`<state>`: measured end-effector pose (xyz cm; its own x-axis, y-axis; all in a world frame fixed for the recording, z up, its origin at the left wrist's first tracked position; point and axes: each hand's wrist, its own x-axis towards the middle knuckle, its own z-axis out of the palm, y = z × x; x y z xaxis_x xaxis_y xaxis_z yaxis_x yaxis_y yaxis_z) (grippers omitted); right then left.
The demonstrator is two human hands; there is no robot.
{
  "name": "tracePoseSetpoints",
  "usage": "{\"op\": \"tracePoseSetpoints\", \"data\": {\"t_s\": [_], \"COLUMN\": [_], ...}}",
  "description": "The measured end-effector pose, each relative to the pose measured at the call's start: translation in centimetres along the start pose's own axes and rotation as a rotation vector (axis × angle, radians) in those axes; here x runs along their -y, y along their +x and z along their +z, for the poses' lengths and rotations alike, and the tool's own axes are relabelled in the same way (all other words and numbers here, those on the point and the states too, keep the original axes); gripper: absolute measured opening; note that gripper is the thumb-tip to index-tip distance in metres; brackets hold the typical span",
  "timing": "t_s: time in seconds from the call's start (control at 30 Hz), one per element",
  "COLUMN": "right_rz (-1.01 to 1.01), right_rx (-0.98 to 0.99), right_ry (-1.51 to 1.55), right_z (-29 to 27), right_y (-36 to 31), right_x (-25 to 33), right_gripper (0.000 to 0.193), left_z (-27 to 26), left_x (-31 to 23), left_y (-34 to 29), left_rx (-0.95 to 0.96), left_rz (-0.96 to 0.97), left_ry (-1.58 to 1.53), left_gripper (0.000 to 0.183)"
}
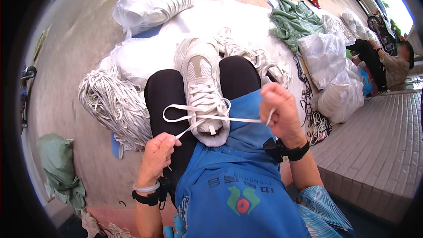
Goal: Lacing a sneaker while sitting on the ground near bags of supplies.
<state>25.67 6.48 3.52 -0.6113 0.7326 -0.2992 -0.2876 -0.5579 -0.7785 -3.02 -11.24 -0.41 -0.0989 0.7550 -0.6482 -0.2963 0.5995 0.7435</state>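
A white and beige sneaker (202,68) rests between my knees, its toe pointing away and its heel toward me. White laces run crisscross up its front and cross in a loose knot with loops near the collar. My left hand (157,155), lower left of the shoe, pinches one end of the shoelace (241,119). To the right of the shoe and higher, my right hand (280,108) is closed on the other end. Both ends are drawn taut sideways from the knot. A blue apron (246,167) covers my lap.
A big bundle of white laces (112,105) lies at the left. Beyond my knees, more laced sneakers (264,64) sit on a white sheet (220,11). Plastic-wrapped stacks (152,9), a green cloth (295,20) and filled clear bags (324,57) surround it. Another person (392,68) sits at the right.
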Motion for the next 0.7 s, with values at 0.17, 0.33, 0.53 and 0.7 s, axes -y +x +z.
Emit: {"op": "tracePoseSetpoints", "data": {"t_s": [0.17, 0.33, 0.53, 0.7], "right_rz": [-0.254, -0.347, 0.036, -0.754], "right_rx": [-0.204, -0.115, -0.059, -0.177], "right_ry": [-1.166, -1.391, -1.125, -1.556], "right_z": [2.1, 2.8, 3.1, 1.9], "right_y": [2.5, 3.6, 4.6, 5.4], "right_x": [-3.1, -4.3, -2.7, -1.5], "right_gripper": [0.037, 0.031, 0.01, 0.006], "left_z": [0.3, 0.3, 0.2, -0.1], "left_x": [-0.2, 0.0, 0.6, 0.7], "left_y": [0.1, 0.1, 0.5, 0.6], "left_rx": [-0.025, -0.031, -0.033, -0.054], "left_rz": [0.007, 0.035, 0.049, 0.061], "left_ry": [-0.016, -0.002, -0.048, -0.069], "left_gripper": [0.03, 0.032, 0.032, 0.029]}}
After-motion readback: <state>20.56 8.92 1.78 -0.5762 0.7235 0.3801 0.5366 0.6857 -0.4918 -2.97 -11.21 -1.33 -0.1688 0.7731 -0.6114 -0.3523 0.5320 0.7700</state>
